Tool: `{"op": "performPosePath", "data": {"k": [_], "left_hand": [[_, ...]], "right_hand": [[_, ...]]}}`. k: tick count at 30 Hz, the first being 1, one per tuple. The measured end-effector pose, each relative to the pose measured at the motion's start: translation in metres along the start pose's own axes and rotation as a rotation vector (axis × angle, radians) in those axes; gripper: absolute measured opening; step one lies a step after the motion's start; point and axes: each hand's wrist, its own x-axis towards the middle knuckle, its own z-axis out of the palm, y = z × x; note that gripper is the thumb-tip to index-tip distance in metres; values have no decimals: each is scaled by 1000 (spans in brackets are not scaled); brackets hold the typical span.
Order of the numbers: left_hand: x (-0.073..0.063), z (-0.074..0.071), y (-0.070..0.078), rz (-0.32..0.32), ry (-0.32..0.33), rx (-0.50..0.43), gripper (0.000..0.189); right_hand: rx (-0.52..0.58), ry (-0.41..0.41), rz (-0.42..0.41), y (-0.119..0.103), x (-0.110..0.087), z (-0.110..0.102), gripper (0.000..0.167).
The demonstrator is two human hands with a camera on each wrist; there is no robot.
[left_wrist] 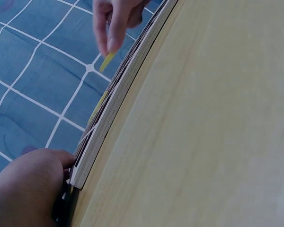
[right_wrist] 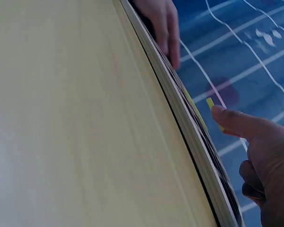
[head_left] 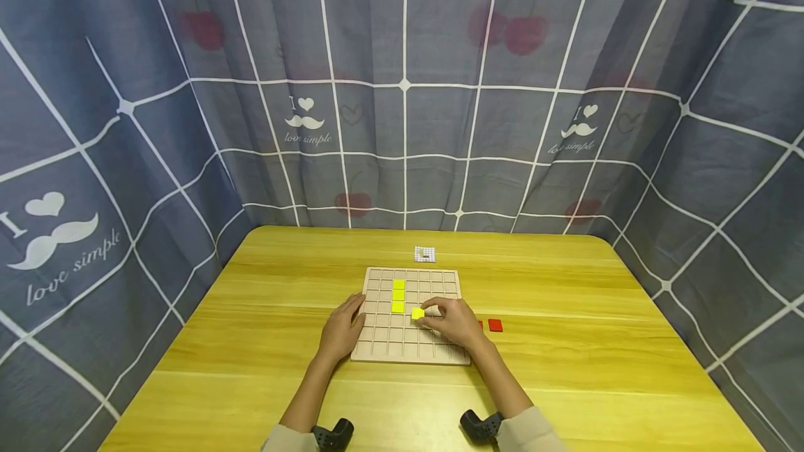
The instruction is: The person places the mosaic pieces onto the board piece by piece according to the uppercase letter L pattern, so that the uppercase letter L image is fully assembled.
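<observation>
A wooden grid board (head_left: pixel 383 351) lies on the table, with several yellow square tiles (head_left: pixel 398 296) in one column of its cells. My right hand (head_left: pixel 457 323) pinches another yellow tile (head_left: pixel 417 314) between thumb and fingertips, over the middle of the board. In the right wrist view that tile (right_wrist: pixel 209 102) shows edge-on past the thumb, raised above the board. Along the board's left edge rests my left hand (head_left: pixel 342 328), its fingers nearly straight. The left wrist view has this hand (left_wrist: pixel 35 177) touching the board's side (left_wrist: pixel 111 118).
A red tile (head_left: pixel 495 326) lies on the table right of the board, with another partly hidden by the right hand. Behind the board is a small card with a printed grid (head_left: pixel 424 254). A grey checked curtain (head_left: pixel 405 117) surrounds the wooden table (head_left: pixel 565 340).
</observation>
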Motion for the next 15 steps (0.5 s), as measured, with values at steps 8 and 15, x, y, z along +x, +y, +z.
{"op": "performPosePath", "data": {"k": [8, 15], "left_hand": [[0, -1, 0, 11, 14, -6, 42], [0, -1, 0, 17, 9, 1, 42]], "right_hand": [[-52, 5, -73, -19, 11, 28, 27], [-108, 15, -72, -22, 13, 36, 26]]}}
